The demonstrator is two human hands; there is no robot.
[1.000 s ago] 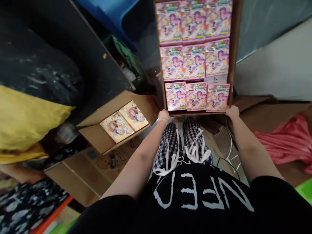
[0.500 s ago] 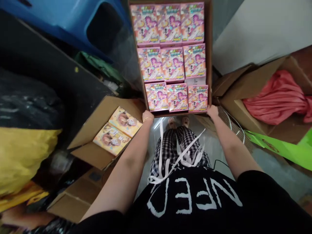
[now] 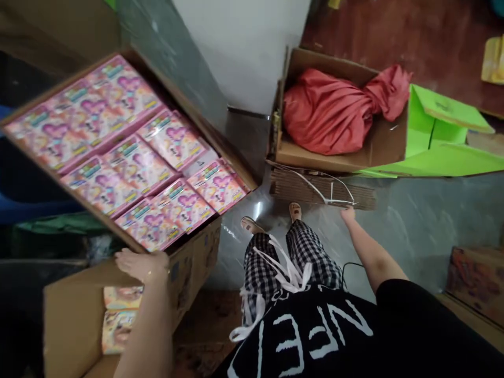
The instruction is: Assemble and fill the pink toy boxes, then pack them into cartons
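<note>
A large open carton stands tilted across the left side, packed with rows of pink cartoon-printed boxes. At its near edge lies my left hand, fingers stretched out to the left and nothing wrapped in them. Below that hand is another open carton with yellow printed packs inside. My right hand is away from the pink boxes, beside a white strap around a bundle of flat cardboard. Its fingers are too small and hidden to read.
A brown carton holding a red tied bag stands at upper right, beside a bright green box. A white panel is ahead. Printed cartons sit at right. My feet are on the grey floor.
The carton of pink boxes has shifted left and turned askew. My right hand has let go of its corner and moved beside the strap. My left hand's fingers have straightened, and the view has swung right.
</note>
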